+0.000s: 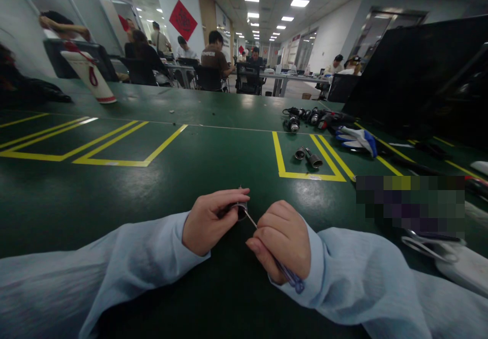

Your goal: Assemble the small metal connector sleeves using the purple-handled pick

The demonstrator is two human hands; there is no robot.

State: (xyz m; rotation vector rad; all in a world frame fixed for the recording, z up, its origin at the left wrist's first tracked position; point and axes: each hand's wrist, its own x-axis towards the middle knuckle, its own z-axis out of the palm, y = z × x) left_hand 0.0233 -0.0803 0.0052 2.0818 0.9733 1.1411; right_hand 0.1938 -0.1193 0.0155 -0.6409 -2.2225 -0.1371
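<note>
My left hand (210, 219) is closed around a small dark metal cylinder (240, 210), held just above the green table (160, 186). My right hand (282, 240) is a fist around a thin screwdriver (287, 276) with a blue handle. Its slim shaft points up and left, and its tip meets the cylinder. Both hands sit close together near the table's front edge, in light blue sleeves.
Two small metal cylinders (308, 157) lie inside a yellow-taped box. A pile of similar dark parts (305, 117) and white-blue gloves (356, 140) lie further back right. A paper cup (89, 77) stands far left. A black monitor (415, 74) rises at right. Several people sit at desks behind.
</note>
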